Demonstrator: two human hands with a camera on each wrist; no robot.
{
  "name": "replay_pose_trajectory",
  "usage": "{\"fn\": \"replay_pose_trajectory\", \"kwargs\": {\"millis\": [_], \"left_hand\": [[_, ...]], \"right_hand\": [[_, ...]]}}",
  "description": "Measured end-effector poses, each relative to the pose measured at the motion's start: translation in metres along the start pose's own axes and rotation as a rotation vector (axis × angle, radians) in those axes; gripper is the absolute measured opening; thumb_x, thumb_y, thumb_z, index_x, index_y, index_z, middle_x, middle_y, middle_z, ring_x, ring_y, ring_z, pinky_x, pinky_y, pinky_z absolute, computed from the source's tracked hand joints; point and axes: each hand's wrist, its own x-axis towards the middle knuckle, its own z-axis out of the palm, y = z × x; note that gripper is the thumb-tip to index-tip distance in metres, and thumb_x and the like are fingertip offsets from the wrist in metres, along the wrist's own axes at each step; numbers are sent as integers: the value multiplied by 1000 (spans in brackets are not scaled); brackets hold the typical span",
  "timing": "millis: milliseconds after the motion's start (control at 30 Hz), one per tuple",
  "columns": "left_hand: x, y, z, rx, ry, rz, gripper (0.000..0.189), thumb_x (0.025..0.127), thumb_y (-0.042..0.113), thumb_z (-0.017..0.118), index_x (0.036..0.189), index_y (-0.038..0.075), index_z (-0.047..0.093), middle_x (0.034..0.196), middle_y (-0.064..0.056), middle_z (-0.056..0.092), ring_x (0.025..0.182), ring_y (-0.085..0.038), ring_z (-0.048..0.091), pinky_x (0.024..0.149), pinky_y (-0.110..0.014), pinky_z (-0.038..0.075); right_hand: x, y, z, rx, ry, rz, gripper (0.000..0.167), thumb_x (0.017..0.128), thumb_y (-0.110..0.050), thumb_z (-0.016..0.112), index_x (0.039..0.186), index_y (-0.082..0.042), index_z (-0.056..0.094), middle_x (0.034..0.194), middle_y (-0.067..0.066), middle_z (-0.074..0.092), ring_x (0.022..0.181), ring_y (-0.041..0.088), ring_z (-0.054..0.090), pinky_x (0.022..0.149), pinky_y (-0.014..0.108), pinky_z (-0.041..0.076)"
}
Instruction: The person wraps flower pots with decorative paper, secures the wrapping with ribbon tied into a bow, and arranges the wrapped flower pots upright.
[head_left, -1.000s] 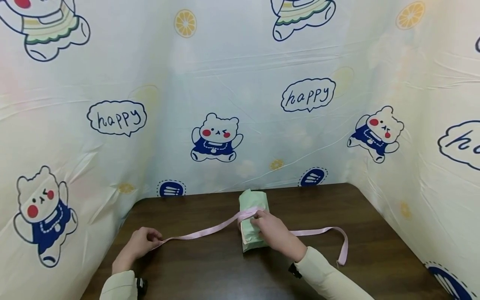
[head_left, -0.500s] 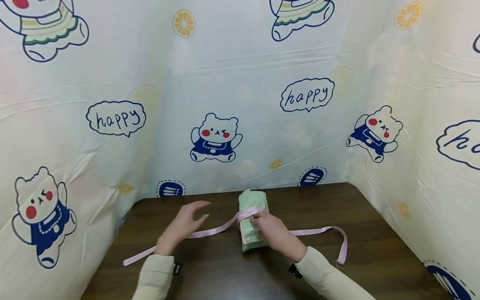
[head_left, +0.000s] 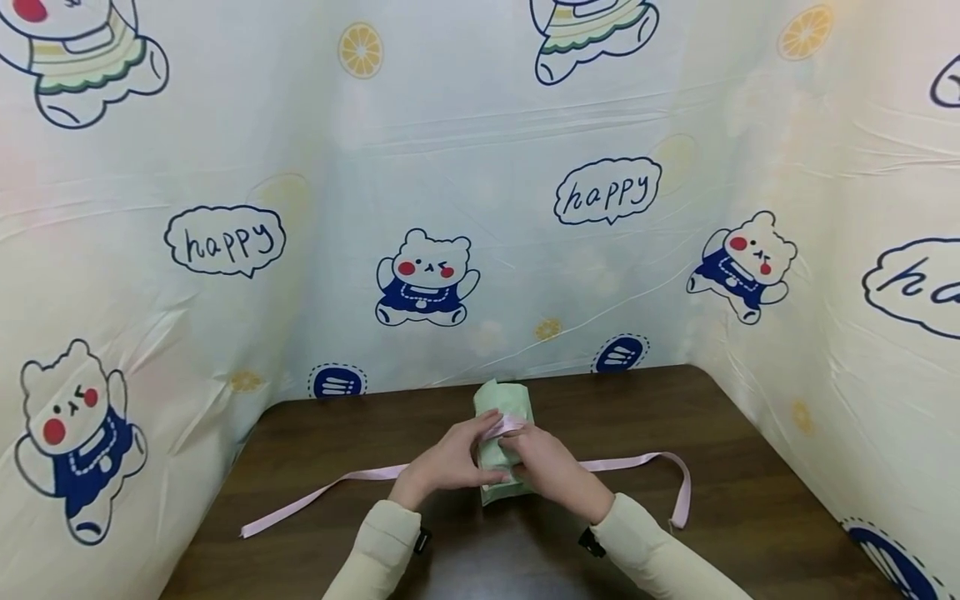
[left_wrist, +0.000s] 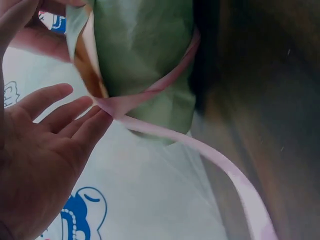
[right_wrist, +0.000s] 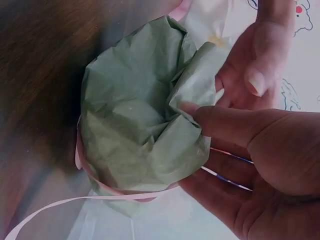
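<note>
A package in pale green paper (head_left: 495, 454) lies on the table, its near end gathered in creased folds in the right wrist view. A pink ribbon (left_wrist: 155, 90) runs round it, the strands crossing at its side. My right hand (head_left: 555, 467) holds the package, thumb (right_wrist: 225, 122) pressed on the folded paper and fingers along the side. At the package's left side is my left hand (head_left: 448, 458), fingers straight, with fingertips right at the ribbon crossing in the left wrist view. Its thumb stands apart from the fingers. Both hands hide part of the ribbon.
The ribbon's left tail (head_left: 300, 502) stretches over the dark wooden table (head_left: 315, 442). Its right tail (head_left: 637, 461) bends toward the front. A pale printed curtain (head_left: 510, 275) with bears hangs behind the table and along both sides.
My left hand let go of the ribbon's left end, which now lies on the table, and moved right to the package. The right hand stayed on the package.
</note>
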Motion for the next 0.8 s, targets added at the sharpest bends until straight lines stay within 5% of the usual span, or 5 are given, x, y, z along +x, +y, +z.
{"fn": "replay_pose_trajectory", "kwargs": {"millis": [233,500,800], "left_hand": [[0,-5,12,54,-24,-14,89,85,47,82,153,2,45,161,-18,37,141,-32,47,108,-46,47],[2,-4,14,148,-6,-34,74,89,40,79,148,5,52,156,-15,45,133,-26,56,102,-40,52],[9,-3,15,177,5,-62,70,88,35,81,146,7,55,155,-12,48,129,-21,58,99,-36,53]], "right_hand": [[-3,10,1,74,-22,-67,27,85,-9,83,109,-8,71,115,5,72,105,18,65,90,38,56],[-10,32,0,359,-14,-89,24,97,-8,68,121,-4,73,124,9,71,120,24,65,100,43,53],[-14,58,-2,571,144,-64,19,95,1,67,112,-2,76,111,12,74,99,20,71,83,38,60]]}}
